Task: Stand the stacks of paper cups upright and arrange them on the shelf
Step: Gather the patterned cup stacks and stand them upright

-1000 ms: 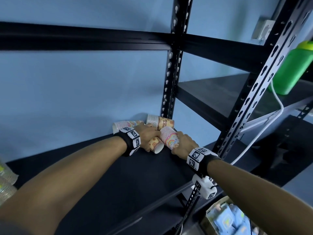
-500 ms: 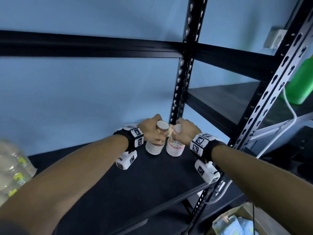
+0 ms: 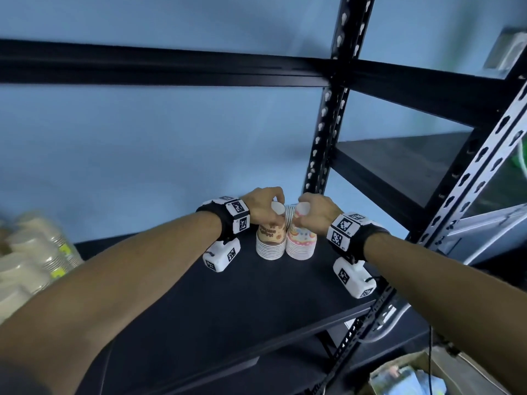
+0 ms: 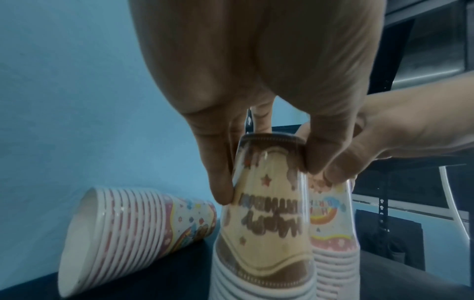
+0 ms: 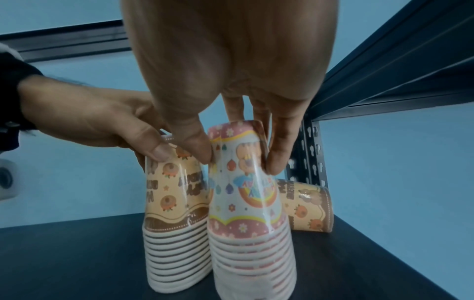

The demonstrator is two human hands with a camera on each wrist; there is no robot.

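Observation:
Two stacks of paper cups stand rim-down, side by side and touching, on the black shelf (image 3: 256,303). My left hand (image 3: 263,208) grips the top of the brown and cream stack (image 3: 271,240) (image 4: 266,233) (image 5: 174,203). My right hand (image 3: 313,212) pinches the top of the pink rainbow stack (image 3: 301,242) (image 5: 246,203) (image 4: 330,219). A second rainbow stack (image 4: 133,229) lies on its side left of them. Another brown stack (image 5: 305,207) lies on its side behind, near the upright post (image 3: 322,138).
The blue wall is close behind the cups. A black crossbeam (image 3: 159,67) runs overhead. Wrapped pale cup stacks (image 3: 34,269) sit at the shelf's far left. A neighbouring shelf (image 3: 405,166) stands to the right, a box of items (image 3: 405,377) below.
One second ago the stacks lay on their sides under my hands. Both hands have turned one stack each upright and set them together on the shelf.

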